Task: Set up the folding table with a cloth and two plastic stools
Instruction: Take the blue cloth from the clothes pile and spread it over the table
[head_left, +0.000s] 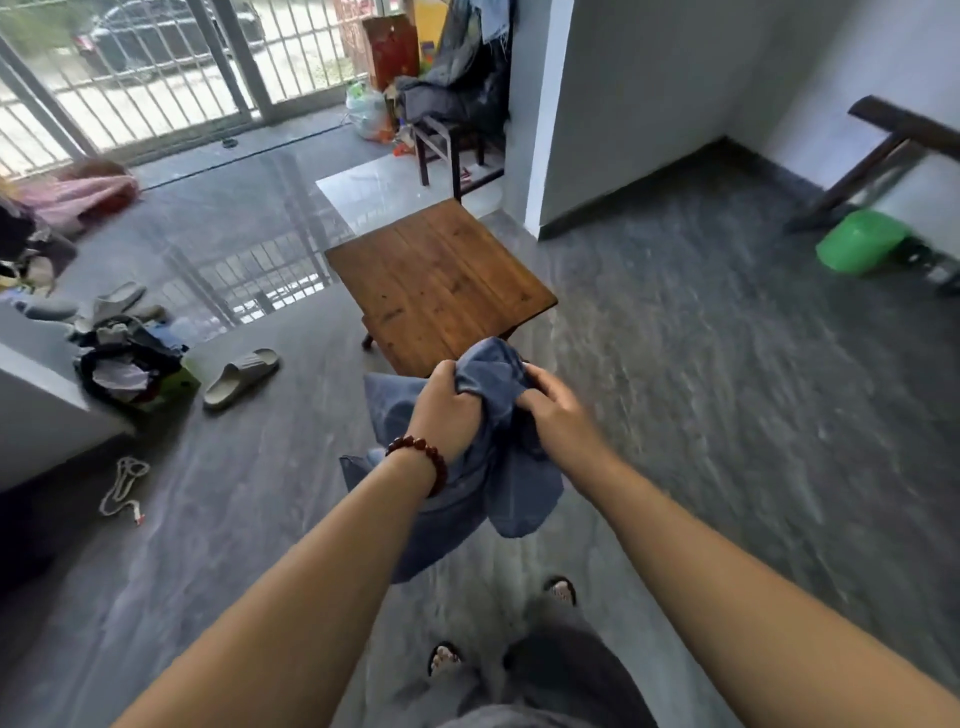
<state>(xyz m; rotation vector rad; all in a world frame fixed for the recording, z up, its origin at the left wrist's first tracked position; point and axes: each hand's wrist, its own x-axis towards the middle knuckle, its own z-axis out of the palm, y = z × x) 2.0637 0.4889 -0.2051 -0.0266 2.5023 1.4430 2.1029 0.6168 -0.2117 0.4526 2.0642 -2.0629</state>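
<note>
Both hands held a bunched blue cloth (511, 467) in front of the person, just short of the near corner of the wooden folding table (441, 283): the left hand (449, 410), with a bead bracelet (423, 457) at its wrist, had its fingers curled into the fabric, and the right hand (553, 408) gripped a fold beside it. The tabletop stood bare on the grey floor (701, 389), the cloth's loose ends hung below the hands, and a green plastic stool (857, 249) lay well off to the right near the wall.
</note>
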